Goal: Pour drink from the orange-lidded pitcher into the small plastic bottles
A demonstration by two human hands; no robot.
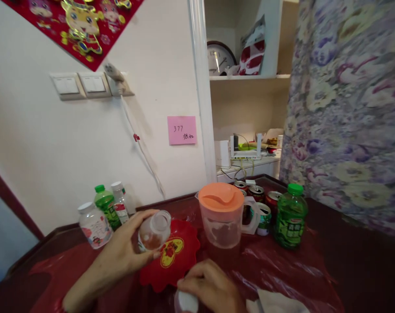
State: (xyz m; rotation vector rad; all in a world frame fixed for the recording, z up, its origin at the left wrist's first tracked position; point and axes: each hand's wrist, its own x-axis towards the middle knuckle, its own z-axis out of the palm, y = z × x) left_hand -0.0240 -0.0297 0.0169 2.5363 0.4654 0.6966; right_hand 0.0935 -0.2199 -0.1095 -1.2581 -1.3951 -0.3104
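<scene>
My left hand (pixel 135 243) is wrapped round a small clear bottle (pixel 153 232). The bottle has no cap on its mouth, leans to the right and is held above a red scalloped plate (pixel 187 250) with a yellow printed centre. Nearer to me, my right hand (pixel 212 287) has its fingers closed on a round white cap (pixel 186 302) at the bottom edge of the view. Whether anything is under the cap is out of frame. To the right of the plate stands a clear plastic pitcher (pixel 222 226) with an orange lid (pixel 221 198).
A white-lidded jar (pixel 95 226), a green bottle (pixel 105 204) and a clear bottle (pixel 121 200) stand at left. Several cans (pixel 262 217) and a green-capped bottle (pixel 290 217) are behind and right of the pitcher. White tissue (pixel 279 302) lies near me on dark red plastic sheeting (pixel 282 269).
</scene>
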